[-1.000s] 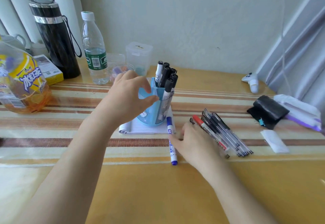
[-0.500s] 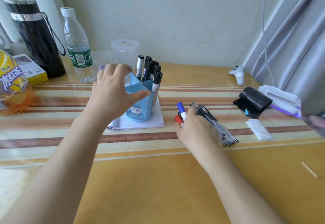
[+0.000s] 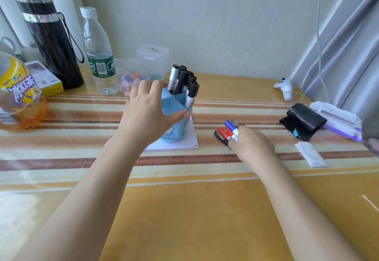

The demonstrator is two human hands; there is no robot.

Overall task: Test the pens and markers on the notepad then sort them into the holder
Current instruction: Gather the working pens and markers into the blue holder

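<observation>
On the striped tabletop (image 3: 61, 158), the blue holder (image 3: 176, 117) stands upright on the white notepad (image 3: 184, 139), which lies flat with its edges roughly square to the stripes. Five black-capped markers (image 3: 185, 84) stand in the holder's far compartments, caps up, long axes near vertical with a slight lean away from the camera and to the right. The near compartments show only their blue dividers.

Left hand (image 3: 147, 115) is at the holder now, fingers spread wide and curved around its left and near side, thumb stretched across the front toward the right rim. Whether the palm actually presses the wall cannot be told from this angle; it reads as a loose cupping, not a clamp.

Over to the right, the right hand (image 3: 252, 144) lies palm down on the table, fingers closed over a bunch of pens and markers. Poking out past the fingertips: a blue marker (image 3: 231, 127), a red marker (image 3: 223, 133) just beside it, and a black marker (image 3: 220, 137) lowest, against the table. All three run the same way, long axes diagonal, capped ends pointing up-left toward the notepad, the rest hidden beneath the hand. How many more sit under the palm cannot be seen.

Holder and bundle sit near each other, a strip of bare stripe between the notepad's edge and the marker tips.
</observation>
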